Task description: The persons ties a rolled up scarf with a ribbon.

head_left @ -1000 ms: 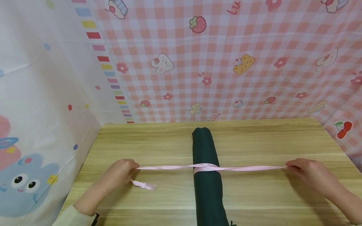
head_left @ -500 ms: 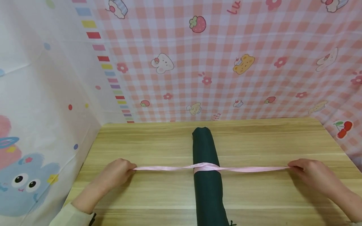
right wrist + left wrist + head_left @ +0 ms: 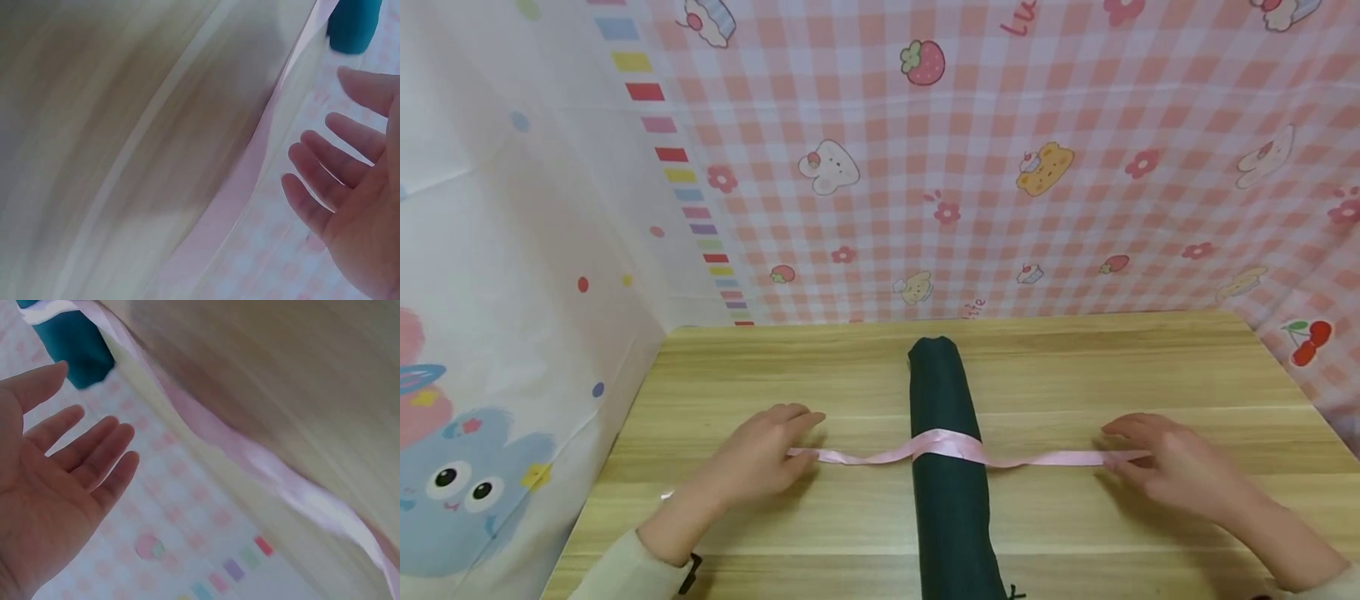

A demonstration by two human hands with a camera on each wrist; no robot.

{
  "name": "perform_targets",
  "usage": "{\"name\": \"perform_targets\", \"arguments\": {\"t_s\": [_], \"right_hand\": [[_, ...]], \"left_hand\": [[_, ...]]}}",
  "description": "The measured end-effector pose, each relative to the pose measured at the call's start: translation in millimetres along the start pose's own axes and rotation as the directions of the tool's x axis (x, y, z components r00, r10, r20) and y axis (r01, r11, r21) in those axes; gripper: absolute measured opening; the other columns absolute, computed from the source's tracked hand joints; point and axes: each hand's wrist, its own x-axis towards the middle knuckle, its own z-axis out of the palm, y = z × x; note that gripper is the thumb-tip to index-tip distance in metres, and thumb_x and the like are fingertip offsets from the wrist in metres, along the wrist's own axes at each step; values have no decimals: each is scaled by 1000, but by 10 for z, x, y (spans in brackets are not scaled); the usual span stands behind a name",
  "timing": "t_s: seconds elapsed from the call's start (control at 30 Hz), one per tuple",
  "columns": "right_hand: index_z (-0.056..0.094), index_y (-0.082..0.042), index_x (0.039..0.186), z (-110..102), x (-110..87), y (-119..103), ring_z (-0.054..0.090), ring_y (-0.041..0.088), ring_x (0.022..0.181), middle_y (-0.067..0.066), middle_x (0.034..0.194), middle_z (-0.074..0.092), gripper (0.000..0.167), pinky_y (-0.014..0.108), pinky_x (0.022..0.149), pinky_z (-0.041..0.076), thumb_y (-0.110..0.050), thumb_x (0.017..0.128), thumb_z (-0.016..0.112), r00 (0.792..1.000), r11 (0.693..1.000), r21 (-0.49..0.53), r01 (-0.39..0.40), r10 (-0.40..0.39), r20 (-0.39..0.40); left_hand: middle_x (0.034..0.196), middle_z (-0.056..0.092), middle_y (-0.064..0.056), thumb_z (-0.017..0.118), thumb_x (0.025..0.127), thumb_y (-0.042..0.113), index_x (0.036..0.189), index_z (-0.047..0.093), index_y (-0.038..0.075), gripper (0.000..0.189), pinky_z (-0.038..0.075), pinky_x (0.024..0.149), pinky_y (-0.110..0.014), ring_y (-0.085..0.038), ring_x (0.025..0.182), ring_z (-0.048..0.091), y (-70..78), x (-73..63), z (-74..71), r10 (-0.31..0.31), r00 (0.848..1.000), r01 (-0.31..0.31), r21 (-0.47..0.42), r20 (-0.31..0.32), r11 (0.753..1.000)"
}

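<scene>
A: Head view first; where does the work stand?

B: The dark green roll (image 3: 953, 517) lies on the wooden surface (image 3: 1097, 375); the pink ribbon (image 3: 951, 444) crosses its top, one length running out to each side; the left hand (image 3: 763, 454) is left of the roll, the right hand (image 3: 1176, 467) right of it, each by its length of ribbon; I'd judge the step to be tying the roll up, the ribbon round it but no bow to be seen.

A: And the next move?

B: It calls, I think, for a sure pinch on both lengths, brought together over the roll; the left one sags, so drawing it snug would matter.

A: Anything to read?

B: On the checked cloth (image 3: 880, 108) behind the roll, the letters "Lu" (image 3: 1021, 18); lower down, a small word (image 3: 974, 309) that may be "life"; no brand or label on roll or ribbon.

A: Left wrist view?

B: Fingers spread apart, nothing gripped; the ribbon twists away from the roll past the hand; no lettering.

A: Right wrist view?

B: Fingers apart there too, holding nothing; the ribbon runs flatter towards the roll; nothing legible.
</scene>
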Motion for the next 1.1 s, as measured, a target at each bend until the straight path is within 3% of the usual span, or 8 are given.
{"name": "perform_targets", "arguments": {"t_s": [0.1, 0.27, 0.47, 0.63, 0.87, 1.0, 1.1], "right_hand": [[75, -5, 116, 93, 85, -167, 72, 29, 101, 10, 116, 72, 44, 48, 78, 61, -19, 78, 92, 999, 999, 23, 39, -38, -10], [74, -7, 121, 234, 212, -424, 69, 28, 110, 6, 123, 71, 49, 51, 86, 59, -25, 79, 93, 997, 996, 62, 61, -63, 39], [74, -15, 123, 382, 364, -629, 65, 22, 116, -2, 124, 70, 45, 49, 95, 57, -33, 85, 89, 987, 990, 125, 58, -75, 140], [76, -15, 120, 454, 418, -686, 64, 18, 108, -4, 117, 69, 36, 45, 93, 58, -27, 88, 86, 977, 984, 158, 81, -110, 180], [80, -17, 106, 497, 435, -663, 60, 9, 94, -11, 101, 67, 19, 35, 83, 58, -16, 88, 86, 976, 981, 158, 116, -142, 163], [78, -21, 93, 509, 434, -653, 58, 7, 87, -14, 93, 65, 16, 33, 77, 57, -7, 86, 85, 978, 974, 156, 167, -184, 101], [76, -21, 92, 495, 426, -654, 58, 4, 84, -16, 91, 67, 15, 32, 74, 57, -7, 90, 81, 985, 975, 178, 131, -149, 89]], "left_hand": [[135, 66, -17, 77, 95, 21, 139, 65, 2, 49, 52, 103, -53, -36, 123, 64, 118, 127, 104, 24, 1000, -25, -29, -16, 999], [137, 65, -13, 76, 96, 27, 141, 63, 5, 52, 51, 106, -51, -33, 125, 63, 302, 324, 258, 50, 999, -49, -44, 19, 998], [123, 69, -12, 75, 97, 26, 138, 66, 4, 47, 55, 96, -46, -28, 109, 66, 440, 480, 394, 87, 994, -87, 5, 65, 996], [96, 63, -1, 77, 95, 28, 126, 71, 8, 37, 50, 73, -33, -17, 82, 54, 500, 540, 468, 85, 988, -92, 45, 132, 995], [82, 59, 3, 80, 92, 20, 93, 76, 14, 7, 47, 68, -30, -14, 74, 52, 541, 581, 515, 105, 983, -115, 57, 151, 992], [81, 61, 4, 77, 95, 14, 85, 75, 13, 10, 49, 70, -30, -13, 73, 53, 532, 571, 504, 99, 984, -98, -13, 147, 995], [80, 61, 5, 73, 98, 12, 88, 72, 13, 11, 50, 72, -31, -12, 73, 53, 517, 550, 483, 66, 989, -50, -116, 135, 992]]}}
